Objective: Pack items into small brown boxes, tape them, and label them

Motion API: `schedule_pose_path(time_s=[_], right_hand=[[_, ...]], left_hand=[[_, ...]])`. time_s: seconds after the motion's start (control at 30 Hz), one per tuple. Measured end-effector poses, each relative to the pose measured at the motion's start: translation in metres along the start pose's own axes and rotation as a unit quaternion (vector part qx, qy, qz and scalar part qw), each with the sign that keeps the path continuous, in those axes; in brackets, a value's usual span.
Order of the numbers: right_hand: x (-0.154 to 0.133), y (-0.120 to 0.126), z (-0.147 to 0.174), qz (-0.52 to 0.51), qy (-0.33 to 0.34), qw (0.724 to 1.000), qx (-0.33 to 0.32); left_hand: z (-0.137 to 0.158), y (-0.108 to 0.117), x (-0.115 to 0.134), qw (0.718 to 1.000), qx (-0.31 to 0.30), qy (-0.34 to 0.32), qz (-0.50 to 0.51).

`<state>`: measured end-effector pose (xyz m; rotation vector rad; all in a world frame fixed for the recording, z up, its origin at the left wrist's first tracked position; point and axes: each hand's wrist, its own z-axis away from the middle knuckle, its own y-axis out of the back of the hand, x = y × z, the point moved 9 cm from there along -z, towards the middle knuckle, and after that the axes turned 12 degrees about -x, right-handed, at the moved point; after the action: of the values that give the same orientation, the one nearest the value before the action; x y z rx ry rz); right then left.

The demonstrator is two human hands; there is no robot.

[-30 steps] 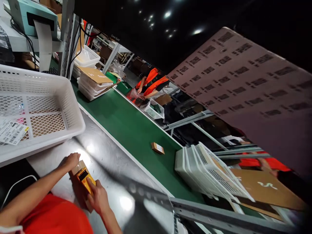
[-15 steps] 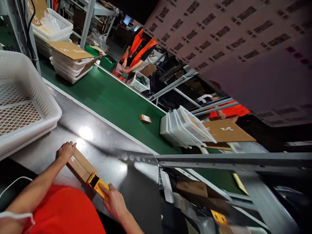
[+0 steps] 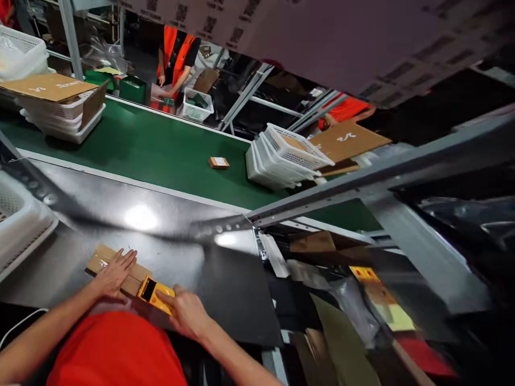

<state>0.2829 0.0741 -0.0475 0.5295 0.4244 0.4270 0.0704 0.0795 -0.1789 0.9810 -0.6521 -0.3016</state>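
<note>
Right hand [image 3: 188, 313] is closed around a yellow tape dispenser [image 3: 155, 294], fingers on its top, dispenser sitting at the right end of a flat cardboard box [image 3: 110, 266]. Left hand [image 3: 115, 272] is open, palm down, fingers spread, pressing flat on the box, not gripping it. Box lies on the steel worktable [image 3: 132, 214] at the near edge, just in front of the person's orange shirt [image 3: 116, 351]. White basket [image 3: 18, 225] sits on the table to the left, partly cut off by the frame edge. Beyond the table runs a green conveyor belt [image 3: 161, 153]; one small cardboard parcel [image 3: 218, 162] lies on it, well apart from the hands. Stack of white baskets [image 3: 60, 115] with a cardboard sheet [image 3: 44, 86] on top sits at the belt's far left; another stack of baskets [image 3: 284, 158] leans tilted at the belt's right. A grey metal bar [image 3: 362, 179] crosses diagonally on the right, with blurred bags and cardboard scraps under it. Across the belt a person in an orange vest [image 3: 177, 48] stands over a small basket [image 3: 196, 104].
</note>
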Motion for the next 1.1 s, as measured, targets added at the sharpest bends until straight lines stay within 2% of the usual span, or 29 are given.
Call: schedule_pose_path(time_s=[0.1, 0.23, 0.43, 0.63, 0.7, 0.77, 0.93, 1.0, 1.1], right_hand=[[0.003, 0.012, 0.030, 0.018, 0.025, 0.999, 0.009], [0.027, 0.009, 0.053, 0.027, 0.033, 0.999, 0.016], [0.068, -0.019, 0.043, -0.001, 0.011, 0.999, 0.030], [0.070, -0.029, 0.020, 0.015, 0.015, 0.999, 0.044], [0.068, -0.024, 0.017, 0.023, 0.016, 0.998, 0.055], [0.066, -0.016, 0.015, 0.019, 0.023, 0.997, 0.073], [0.048, 0.008, 0.015, -0.031, 0.077, 0.987, 0.137], [0.035, 0.018, 0.019, -0.068, 0.125, 0.974, 0.175], [0.020, 0.039, 0.035, -0.129, 0.190, 0.946, 0.230]], left_hand=[[0.004, 0.000, -0.009, 0.999, 0.035, 0.002, -0.025], [0.012, 0.005, -0.013, 0.994, 0.090, -0.010, -0.059], [0.013, 0.014, -0.013, 0.996, 0.053, 0.020, -0.074], [0.010, 0.026, -0.010, 0.997, -0.008, 0.041, -0.060], [0.012, 0.034, -0.012, 0.997, -0.003, 0.059, -0.054], [0.019, 0.047, -0.012, 0.996, 0.030, 0.065, -0.051], [0.051, 0.086, -0.002, 0.987, 0.158, 0.009, -0.013], [0.064, 0.097, 0.000, 0.980, 0.193, -0.007, 0.039], [0.073, 0.100, 0.000, 0.964, 0.213, -0.029, 0.159]])
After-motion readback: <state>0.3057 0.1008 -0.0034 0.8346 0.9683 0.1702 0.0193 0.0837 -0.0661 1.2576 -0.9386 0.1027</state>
